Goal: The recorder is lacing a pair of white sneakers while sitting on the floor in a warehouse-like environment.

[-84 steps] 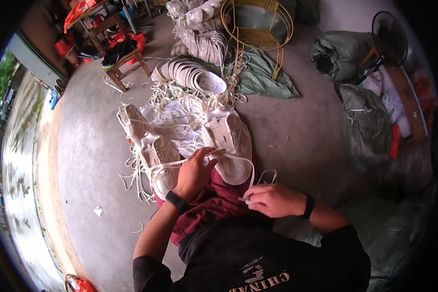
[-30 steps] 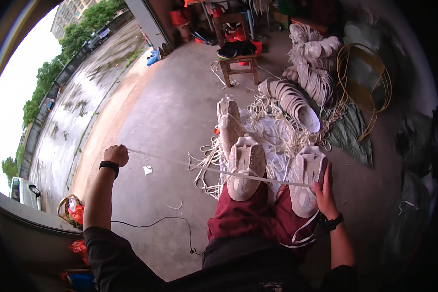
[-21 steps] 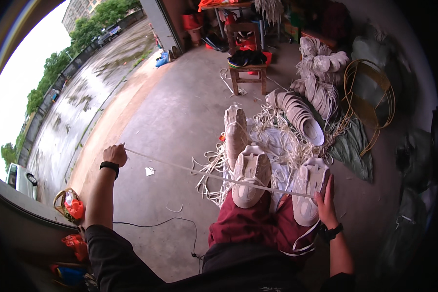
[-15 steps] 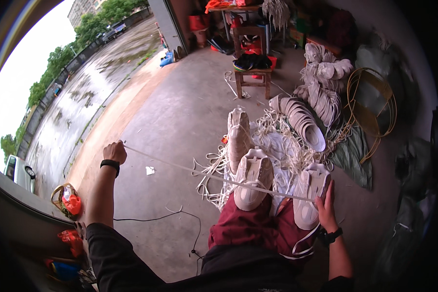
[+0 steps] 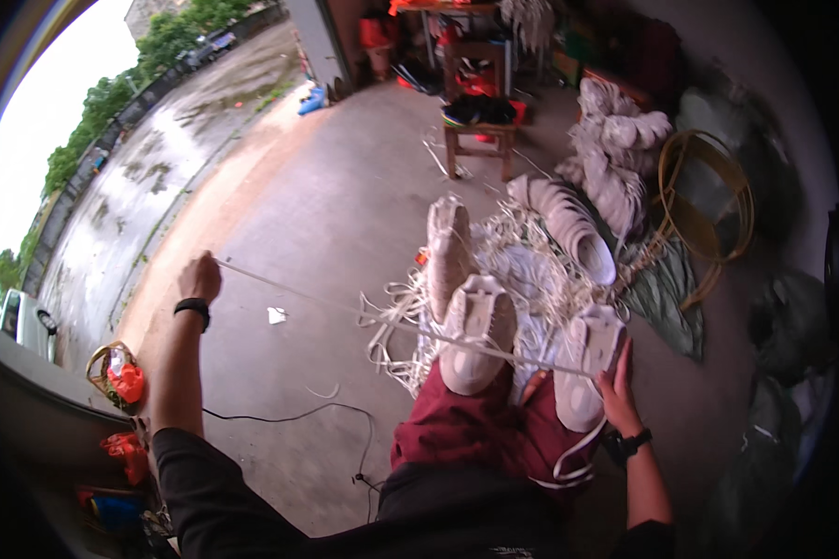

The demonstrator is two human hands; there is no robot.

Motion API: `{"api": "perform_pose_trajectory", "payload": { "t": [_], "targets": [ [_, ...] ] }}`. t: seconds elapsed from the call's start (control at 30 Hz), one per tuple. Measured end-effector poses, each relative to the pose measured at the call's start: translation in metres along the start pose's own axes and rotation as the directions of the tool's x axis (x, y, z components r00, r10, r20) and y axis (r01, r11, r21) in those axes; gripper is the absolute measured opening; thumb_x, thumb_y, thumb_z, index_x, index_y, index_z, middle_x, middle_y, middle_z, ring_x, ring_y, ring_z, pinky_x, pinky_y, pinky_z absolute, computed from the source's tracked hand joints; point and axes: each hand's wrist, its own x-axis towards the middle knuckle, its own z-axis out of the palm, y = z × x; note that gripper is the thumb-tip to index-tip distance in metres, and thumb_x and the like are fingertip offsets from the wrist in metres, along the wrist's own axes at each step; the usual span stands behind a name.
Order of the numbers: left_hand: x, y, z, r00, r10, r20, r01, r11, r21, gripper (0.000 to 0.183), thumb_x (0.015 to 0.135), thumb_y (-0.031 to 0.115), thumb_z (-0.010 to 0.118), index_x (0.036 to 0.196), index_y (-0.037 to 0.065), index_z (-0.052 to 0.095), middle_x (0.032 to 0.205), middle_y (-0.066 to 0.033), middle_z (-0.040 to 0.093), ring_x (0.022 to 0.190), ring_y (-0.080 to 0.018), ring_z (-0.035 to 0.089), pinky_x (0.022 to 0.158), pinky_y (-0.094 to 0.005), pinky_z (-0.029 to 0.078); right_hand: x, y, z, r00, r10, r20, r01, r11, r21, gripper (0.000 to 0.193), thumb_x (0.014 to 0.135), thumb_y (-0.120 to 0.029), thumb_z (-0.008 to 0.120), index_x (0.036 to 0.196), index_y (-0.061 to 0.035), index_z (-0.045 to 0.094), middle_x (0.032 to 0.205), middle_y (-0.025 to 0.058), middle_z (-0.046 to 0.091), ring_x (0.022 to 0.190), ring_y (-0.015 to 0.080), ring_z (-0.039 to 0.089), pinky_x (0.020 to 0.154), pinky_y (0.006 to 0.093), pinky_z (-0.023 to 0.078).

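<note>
Stretched far out to the left, my left hand [image 5: 199, 278] is closed on one end of a flat white shoelace [image 5: 396, 324]. The lace runs taut across my lap to a pale sneaker upper [image 5: 583, 359] on my right thigh. My right hand [image 5: 617, 389] grips that upper along its right side, thumb by the lace. Another length of lace [image 5: 564, 475] loops from the upper's lower end onto my maroon trousers. A second upper [image 5: 475, 340], with lacing across it, lies on my other thigh, behind the taut lace. Beyond it rests a further upper [image 5: 446, 252].
Tangled white laces [image 5: 522, 256] lie on white cloth ahead. A nested row of uppers [image 5: 569, 219] and tied bundles [image 5: 615, 149] sit right of it, near a coiled yellow strap [image 5: 704, 200]. A wooden chair [image 5: 478, 121] stands beyond. A black cable [image 5: 298, 415] crosses the floor at left.
My left hand has gone slightly farther out to the left, still with the lace. My right hand keeps its hold on the upper. The whole view has shifted a little.
</note>
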Motion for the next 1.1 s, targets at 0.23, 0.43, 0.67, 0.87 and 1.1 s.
{"api": "perform_pose_trajectory", "payload": {
  "t": [0.23, 0.43, 0.67, 0.87, 1.1],
  "targets": [
    [0.052, 0.007, 0.063, 0.992, -0.083, 0.1, 0.13, 0.583, -0.802, 0.02, 0.085, 0.006, 0.039, 0.091, 0.011, 0.058, 0.053, -0.0006, 0.049, 0.04, -0.0088, 0.047, 0.034, -0.0241, 0.035, 0.04, 0.04, 0.009, 0.998, -0.065, -0.014, 0.064, 0.995, -0.076, 0.087, 0.089, -0.022, 0.062, 0.149, 0.0038, 0.005, 0.154, 0.0264, 0.011, 0.144, 0.0375, 0.011, 0.116, 0.0412, 0.012],
    [0.084, -0.006, 0.062, 0.985, -0.151, -0.078, 0.038, 0.646, -0.762, 0.023, 0.097, 0.023, 0.045, 0.099, 0.008, 0.062, 0.061, 0.0016, 0.054, 0.048, -0.0069, 0.05, 0.04, -0.0231, 0.038, 0.071, 0.016, 0.007, 0.944, -0.311, 0.113, 0.326, 0.81, -0.489, 0.059, 0.082, -0.009, 0.065, 0.138, -0.0174, 0.049, 0.155, 0.0228, 0.014, 0.142, 0.0438, 0.012, 0.115, 0.0495, 0.012],
    [0.089, 0.035, 0.041, 0.952, -0.187, -0.243, -0.074, 0.63, -0.773, 0.028, 0.098, 0.025, 0.042, 0.099, 0.007, 0.064, 0.068, 0.0009, 0.058, 0.057, -0.0079, 0.055, 0.046, -0.0223, 0.04, 0.085, 0.031, -0.001, 0.911, -0.35, 0.22, 0.388, 0.906, -0.167, 0.02, 0.079, 0.001, 0.062, 0.093, -0.0104, 0.071, 0.145, 0.0099, 0.043, 0.143, 0.0404, 0.014, 0.116, 0.0471, 0.015],
    [-0.018, 0.218, 0.02, 0.959, 0.169, -0.228, -0.268, 0.276, -0.923, 0.022, 0.099, 0.02, 0.047, 0.104, 0.006, 0.064, 0.076, 0.0008, 0.061, 0.06, -0.0042, 0.055, 0.049, -0.0197, 0.04, 0.077, -0.006, -0.036, 0.886, -0.319, 0.337, 0.326, 0.945, 0.037, 0.002, 0.082, -0.008, 0.063, 0.081, -0.0061, 0.063, 0.123, 0.0096, 0.06, 0.135, 0.0372, 0.034, 0.114, 0.0466, 0.019],
    [-0.132, 0.373, -0.017, 0.867, 0.476, -0.144, -0.161, -0.004, -0.987, 0.028, 0.1, 0.023, 0.048, 0.089, -0.001, 0.057, 0.071, -0.0018, 0.057, 0.056, -0.0058, 0.05, 0.048, -0.0204, 0.038, 0.079, -0.034, -0.034, 0.882, -0.378, 0.283, 0.4, 0.916, -0.023, 0.013, 0.085, -0.003, 0.061, 0.097, -0.0041, 0.066, 0.117, 0.0094, 0.061, 0.124, 0.0319, 0.048, 0.104, 0.0412, 0.038]
  ]
}}
